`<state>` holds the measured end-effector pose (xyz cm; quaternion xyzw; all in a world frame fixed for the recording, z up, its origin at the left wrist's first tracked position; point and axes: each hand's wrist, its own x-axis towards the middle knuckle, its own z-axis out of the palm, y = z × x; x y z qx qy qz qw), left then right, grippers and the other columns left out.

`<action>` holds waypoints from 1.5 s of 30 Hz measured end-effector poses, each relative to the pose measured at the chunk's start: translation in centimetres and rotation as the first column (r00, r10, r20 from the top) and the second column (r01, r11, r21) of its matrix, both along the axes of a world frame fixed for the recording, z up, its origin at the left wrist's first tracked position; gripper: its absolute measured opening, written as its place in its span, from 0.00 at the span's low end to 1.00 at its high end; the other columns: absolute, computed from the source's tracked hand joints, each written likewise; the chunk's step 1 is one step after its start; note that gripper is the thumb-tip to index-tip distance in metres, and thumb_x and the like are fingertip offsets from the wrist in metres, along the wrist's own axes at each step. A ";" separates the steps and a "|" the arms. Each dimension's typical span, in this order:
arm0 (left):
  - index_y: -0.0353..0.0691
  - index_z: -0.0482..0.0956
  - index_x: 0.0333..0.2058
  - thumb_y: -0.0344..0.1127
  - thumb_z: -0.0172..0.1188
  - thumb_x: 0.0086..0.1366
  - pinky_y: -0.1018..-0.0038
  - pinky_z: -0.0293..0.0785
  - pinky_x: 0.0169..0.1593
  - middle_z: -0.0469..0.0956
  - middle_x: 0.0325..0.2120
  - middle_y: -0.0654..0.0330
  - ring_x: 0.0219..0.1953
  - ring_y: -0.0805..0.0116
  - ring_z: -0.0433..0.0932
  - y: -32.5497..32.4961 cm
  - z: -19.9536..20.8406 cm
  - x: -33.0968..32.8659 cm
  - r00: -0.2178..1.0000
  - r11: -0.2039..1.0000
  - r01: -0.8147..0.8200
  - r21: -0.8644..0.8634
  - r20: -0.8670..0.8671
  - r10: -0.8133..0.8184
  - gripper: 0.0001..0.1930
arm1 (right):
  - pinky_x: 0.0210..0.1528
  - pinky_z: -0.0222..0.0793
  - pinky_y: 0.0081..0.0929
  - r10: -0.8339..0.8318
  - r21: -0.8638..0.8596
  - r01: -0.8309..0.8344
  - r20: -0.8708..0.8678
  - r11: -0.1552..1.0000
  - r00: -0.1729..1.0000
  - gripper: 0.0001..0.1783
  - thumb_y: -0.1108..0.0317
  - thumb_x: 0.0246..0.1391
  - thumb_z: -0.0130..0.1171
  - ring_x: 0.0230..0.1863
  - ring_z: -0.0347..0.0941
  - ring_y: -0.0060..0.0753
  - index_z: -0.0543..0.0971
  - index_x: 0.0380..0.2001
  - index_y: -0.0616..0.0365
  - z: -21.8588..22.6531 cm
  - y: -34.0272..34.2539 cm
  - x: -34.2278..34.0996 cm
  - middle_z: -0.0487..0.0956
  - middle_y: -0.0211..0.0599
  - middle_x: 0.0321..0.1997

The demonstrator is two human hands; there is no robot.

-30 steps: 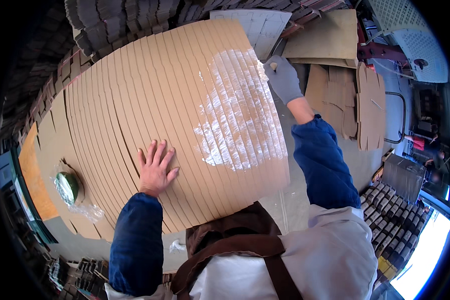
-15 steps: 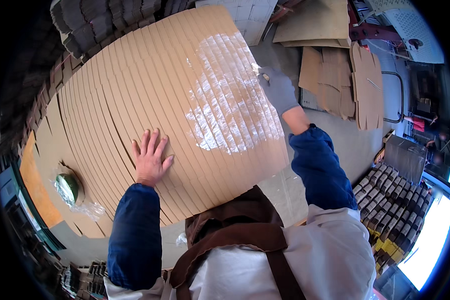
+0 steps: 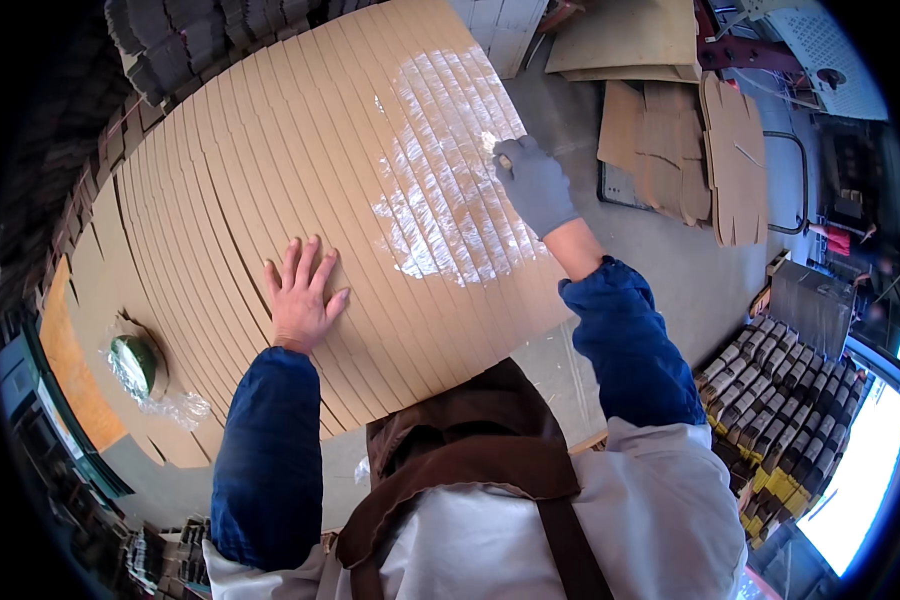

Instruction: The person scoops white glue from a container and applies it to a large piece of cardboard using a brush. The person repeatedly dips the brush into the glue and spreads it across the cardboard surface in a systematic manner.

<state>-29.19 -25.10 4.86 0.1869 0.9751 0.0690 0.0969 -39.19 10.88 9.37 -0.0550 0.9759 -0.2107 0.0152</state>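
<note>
A wide fan of overlapping brown cardboard sheets (image 3: 270,190) lies before me, their edges in long, staggered strips. A shiny, wet-looking white coating (image 3: 435,185) covers the right part of several sheets. My left hand (image 3: 303,298), bare, rests flat on the middle of the cardboard with fingers spread. My right hand (image 3: 537,185), in a grey glove, is closed round a small brush (image 3: 490,143) at the right edge of the coated part. Only the brush's whitish tip and a bit of its light handle show; the glove hides the rest.
A green roll in clear plastic wrap (image 3: 133,365) sits on the cardboard's left end. Cardboard stacks stand at the far left (image 3: 190,40) and far right (image 3: 660,150). Bundled dark and yellow pieces (image 3: 780,400) are piled at the right. Concrete floor (image 3: 690,290) shows beyond my right arm.
My right hand has moved left with the brush, from the cardboard's right edge onto the coated sheets. My left hand stays on the same spot; the whole view has shifted slightly.
</note>
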 end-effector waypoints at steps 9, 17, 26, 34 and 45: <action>0.52 0.65 0.63 0.53 0.57 0.61 0.40 0.41 0.68 0.55 0.69 0.61 0.72 0.53 0.48 -0.2 0.0 0.1 1.000 1.000 0.002 0.005 0.009 -0.002 0.32 | 0.37 0.74 0.50 -0.017 -0.025 0.016 -0.022 1.000 1.000 0.08 0.61 0.56 0.56 0.35 0.78 0.55 0.75 0.37 0.50 0.2 -1.4 0.7 0.75 0.43 0.41; 0.53 0.66 0.63 0.54 0.57 0.62 0.40 0.42 0.68 0.55 0.69 0.62 0.72 0.55 0.48 0.0 0.0 -0.3 0.999 1.000 -0.004 0.009 -0.039 0.004 0.31 | 0.37 0.74 0.48 -0.072 -0.097 0.066 -0.054 0.993 0.996 0.06 0.63 0.56 0.55 0.35 0.78 0.54 0.76 0.37 0.48 0.5 0.3 3.7 0.76 0.42 0.41; 0.54 0.65 0.63 0.54 0.56 0.62 0.40 0.42 0.68 0.56 0.69 0.63 0.71 0.55 0.49 0.1 -0.2 0.0 0.999 1.000 0.000 -0.004 -0.034 0.000 0.31 | 0.37 0.73 0.43 -0.084 -0.032 0.084 0.011 0.996 0.996 0.08 0.64 0.55 0.59 0.36 0.77 0.52 0.78 0.38 0.50 1.8 0.3 8.3 0.78 0.40 0.41; 0.54 0.66 0.63 0.55 0.56 0.62 0.39 0.43 0.67 0.56 0.68 0.63 0.71 0.55 0.49 0.1 -0.4 0.1 0.998 0.999 0.012 -0.037 -0.054 -0.014 0.31 | 0.37 0.74 0.45 -0.148 -0.039 0.151 0.066 0.988 0.987 0.07 0.66 0.57 0.57 0.36 0.77 0.54 0.77 0.40 0.48 2.0 -0.2 11.9 0.77 0.39 0.42; 0.50 0.66 0.63 0.53 0.55 0.62 0.41 0.43 0.68 0.55 0.69 0.61 0.71 0.53 0.48 0.2 -0.6 0.2 0.998 0.997 0.033 -0.063 -0.049 -0.036 0.31 | 0.40 0.73 0.42 -0.166 -0.088 0.175 0.094 0.981 0.982 0.10 0.67 0.57 0.57 0.40 0.77 0.54 0.78 0.42 0.54 0.2 2.3 12.9 0.79 0.44 0.44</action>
